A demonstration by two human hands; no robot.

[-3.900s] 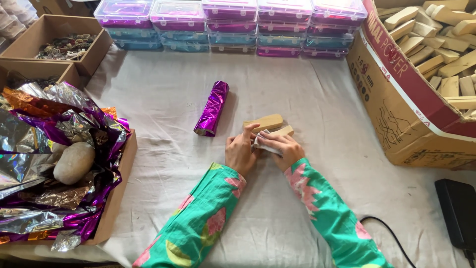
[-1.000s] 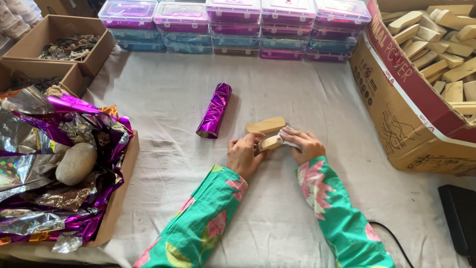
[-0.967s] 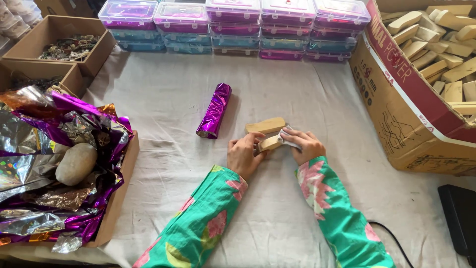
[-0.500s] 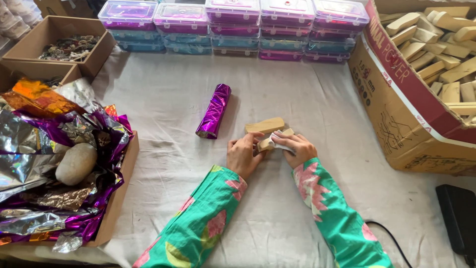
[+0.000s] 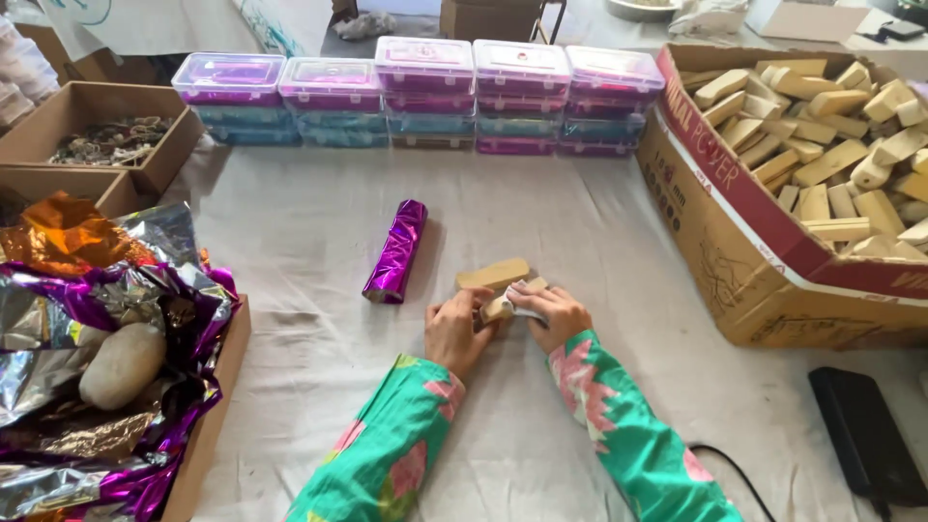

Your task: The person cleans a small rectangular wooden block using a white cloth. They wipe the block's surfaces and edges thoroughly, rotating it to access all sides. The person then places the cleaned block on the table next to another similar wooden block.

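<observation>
— Why are both hands bunched so close over the cloth?

— They share one small wooden block point(image 5: 499, 307). The left hand point(image 5: 454, 329) steadies its near end while the right hand point(image 5: 553, 315) presses a pale scrap point(image 5: 527, 306), paper or cloth, I cannot tell which, against its far end. Held low over the table point(image 5: 290, 222), the block looks braced for rubbing or wrapping.

— How tight is the hold?

— Both hands are curled shut around the block, fingers folded in, nearly touching each other.

— And that other block?

— A second wooden block point(image 5: 493, 274) lies just beyond the fingertips, flat on the cloth, within easy reach. A purple foil roll point(image 5: 395, 250) sits a little further off, ahead and to the left of the left hand.

— Where's the supply?

— A big cardboard box point(image 5: 735, 251) full of similar blocks stands well off to the right of the right hand. Crumpled foil sheets point(image 5: 116, 309) fill a box far to the left, and plastic boxes point(image 5: 425, 97) are stacked in a row well ahead of both hands.
</observation>
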